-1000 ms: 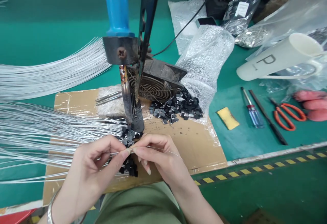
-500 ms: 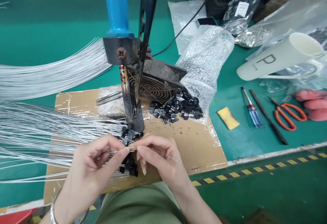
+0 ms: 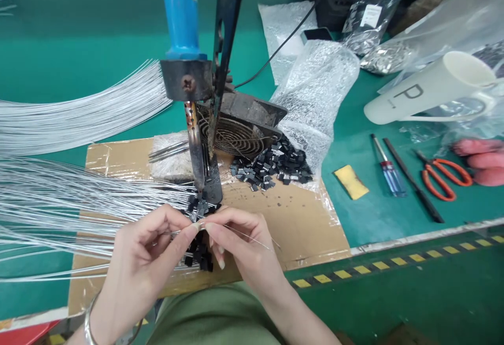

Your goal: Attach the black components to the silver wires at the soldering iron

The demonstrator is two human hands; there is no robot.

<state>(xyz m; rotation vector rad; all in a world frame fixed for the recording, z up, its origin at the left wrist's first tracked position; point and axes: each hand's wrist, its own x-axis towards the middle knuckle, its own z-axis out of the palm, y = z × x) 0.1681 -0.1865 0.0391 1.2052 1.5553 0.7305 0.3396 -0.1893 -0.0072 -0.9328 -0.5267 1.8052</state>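
My left hand point(image 3: 147, 255) is closed, thumb and forefinger pinching a thin white wire point(image 3: 173, 232) near its end. Close against it, my right hand point(image 3: 246, 237) pinches the same spot, and fine strands point(image 3: 252, 240) trail out to its right. What lies right between the fingertips is too small to make out. Just beyond the hands, black connectors point(image 3: 202, 207) sit at the ends of a bundle of white wires point(image 3: 98, 187). Above them a soldering iron point(image 3: 181, 24) with a blue handle hangs in a stand, its tip point(image 3: 199, 179) pointing down.
A small fan point(image 3: 244, 124) stands behind the iron, beside a pile of loose black connectors point(image 3: 275, 164) on cardboard point(image 3: 315, 224). Another wire bundle point(image 3: 79, 122) lies at left. Rightward are a yellow sponge point(image 3: 351, 181), a screwdriver point(image 3: 389, 171), orange-handled pliers point(image 3: 444, 177) and a white mug point(image 3: 429, 90).
My right fingertips have shifted slightly left, closer to my left ones. The strands trailing from my right hand have swung a little. Both hands keep their pinch.
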